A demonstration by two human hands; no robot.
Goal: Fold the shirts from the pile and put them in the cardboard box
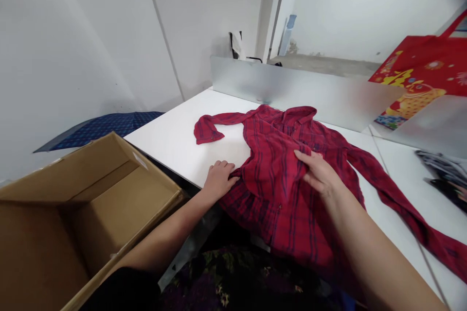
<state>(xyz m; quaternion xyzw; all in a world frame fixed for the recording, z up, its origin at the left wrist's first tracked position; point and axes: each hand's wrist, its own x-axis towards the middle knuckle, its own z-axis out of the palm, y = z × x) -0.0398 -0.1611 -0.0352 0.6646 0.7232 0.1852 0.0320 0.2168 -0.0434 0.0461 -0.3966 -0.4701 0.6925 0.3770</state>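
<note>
A red plaid shirt [266, 165] with dark stripes lies spread on the white table [182, 141], its lower part hanging over the near edge. One sleeve bends to the left, and the other stretches far to the right. At the shirt's left side, my left hand [219, 179] is closed on the fabric edge, with its fingers resting by the table. My right hand [318, 171] is over the middle of the shirt, thumb and fingers closed on a fold of its front. Part of that fold is hidden by the hand.
An open cardboard box [109, 204] stands at the left, beside the table. Behind it is a blue checked umbrella [105, 126]. A frosted divider [292, 90] runs along the table's back. A red printed bag [426, 73] and dark folded cloth [445, 175] are at the right.
</note>
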